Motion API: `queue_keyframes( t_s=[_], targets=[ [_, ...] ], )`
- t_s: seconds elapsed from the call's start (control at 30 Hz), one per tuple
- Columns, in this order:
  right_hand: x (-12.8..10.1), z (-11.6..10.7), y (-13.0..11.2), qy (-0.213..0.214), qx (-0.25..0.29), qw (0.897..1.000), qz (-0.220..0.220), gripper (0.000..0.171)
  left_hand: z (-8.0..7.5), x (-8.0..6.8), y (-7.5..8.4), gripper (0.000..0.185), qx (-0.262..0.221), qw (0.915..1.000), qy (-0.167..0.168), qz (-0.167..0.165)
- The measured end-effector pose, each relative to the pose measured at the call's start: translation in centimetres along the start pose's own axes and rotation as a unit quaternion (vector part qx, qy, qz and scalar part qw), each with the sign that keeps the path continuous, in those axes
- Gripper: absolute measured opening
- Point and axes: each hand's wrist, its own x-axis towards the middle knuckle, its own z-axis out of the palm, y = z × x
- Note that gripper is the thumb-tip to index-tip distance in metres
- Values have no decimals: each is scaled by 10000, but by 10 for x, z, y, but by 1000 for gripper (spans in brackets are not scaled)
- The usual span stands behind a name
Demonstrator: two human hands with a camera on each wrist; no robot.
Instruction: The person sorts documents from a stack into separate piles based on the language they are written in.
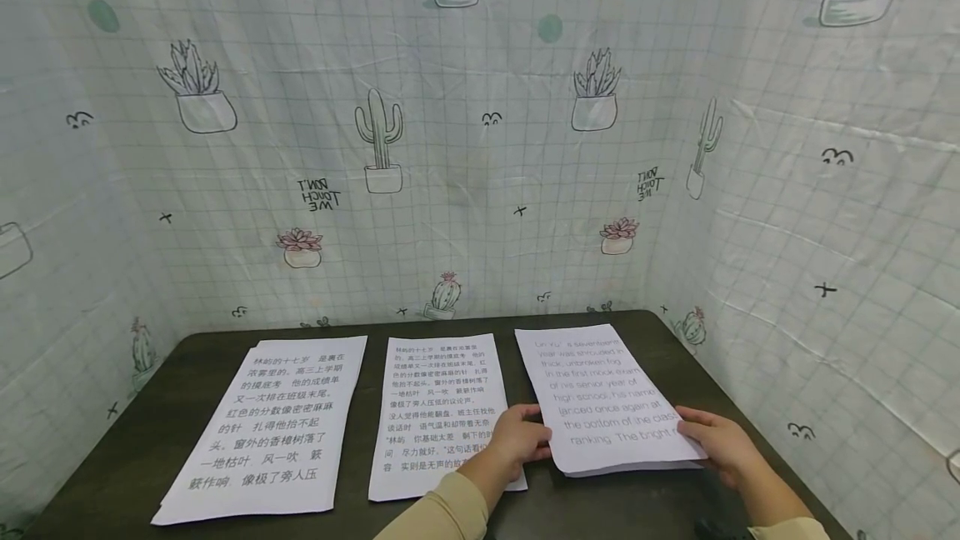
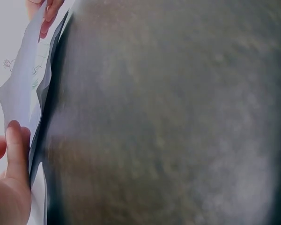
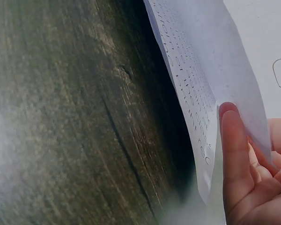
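Note:
Both hands hold a white sheet of paper [image 1: 600, 407] printed with large English text, at the right of the dark table. My left hand [image 1: 517, 444] grips its left edge, and my right hand [image 1: 723, 444] pinches its lower right edge. In the left wrist view, the fingers [image 2: 16, 150] lie under the lifted sheet [image 2: 21, 79]. The right wrist view has the sheet [image 3: 243, 79] bent above another printed page [image 3: 185, 89], with a gap between them. Most of that lower page is hidden in the head view.
A paper stack [image 1: 262, 432] with large Chinese text lies at the left of the table [image 1: 600, 515]. Another stack [image 1: 435, 415] with smaller Chinese text lies in the middle, partly behind my left hand. Cactus-patterned cloth [image 1: 465, 148] hangs behind and beside the table.

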Motion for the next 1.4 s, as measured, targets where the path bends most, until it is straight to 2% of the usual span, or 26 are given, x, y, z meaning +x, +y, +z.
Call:
queue_keyframes(
  t_s=[0.27, 0.57, 0.87, 1.03, 1.4],
  targets=[
    [0, 0, -1, 111, -99, 9999, 70, 56, -2, -3, 4, 46, -105, 9999, -123, -34],
    [0, -2, -4, 267, -519, 9982, 162, 59, -4, -3, 4, 46, 96, 9998, -141, -30],
    [0, -7, -7, 235, -271, 9992, 168, 60, -10, -9, 8, 51, 162, 9996, -243, -21],
    [0, -6, -8, 247, -312, 9990, 207, 61, -16, -11, 9, 54, 157, 9994, -305, 36],
    [2, 11, -17, 48, -133, 9999, -73, 61, -37, -12, 10, 66, -33, 9983, -552, 196]
  ],
)
